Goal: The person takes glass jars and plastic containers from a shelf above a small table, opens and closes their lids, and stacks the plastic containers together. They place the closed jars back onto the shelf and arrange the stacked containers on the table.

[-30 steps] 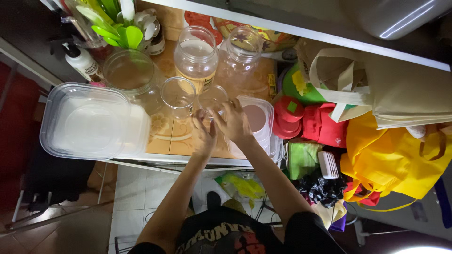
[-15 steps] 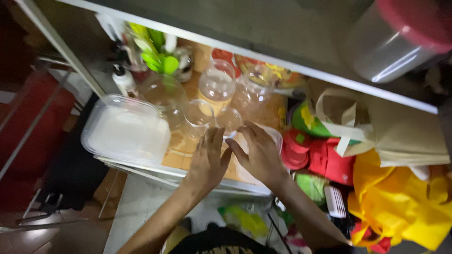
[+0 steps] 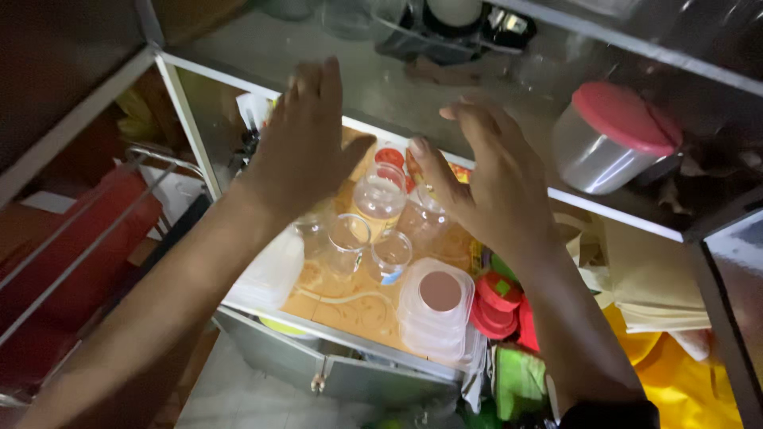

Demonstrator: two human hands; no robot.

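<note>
Both hands are raised, empty, fingers spread wide, palms facing down and forward over the shelving. Left hand [image 3: 306, 139] hangs in front of the grey metal upper shelf [image 3: 413, 87]; right hand [image 3: 489, 179] sits just beside it, thumb pointing toward the left one. Neither touches anything.

Below them, on the tiled orange-patterned lower shelf [image 3: 350, 306], stand two small clear drinking glasses [image 3: 348, 242] [image 3: 390, 256], upright, mouths up, side by side near the front, so easy to reach. Behind them are two tall clear plastic jars [image 3: 379, 197] [image 3: 424, 218], lidless, placed further back where taller items fit. A stack of clear plastic food tubs [image 3: 435, 314] sits at the right front, nested to save room, with a stack of round red lids [image 3: 497, 306] just beside it. Clear rectangular plastic containers [image 3: 270, 270] lie at the left edge, partly hidden by the left forearm.

On the upper shelf, right of the hands, a clear round jar with a red lid [image 3: 608, 139] lies tilted. Yellow fabric bag [image 3: 683, 381] at lower right.
</note>
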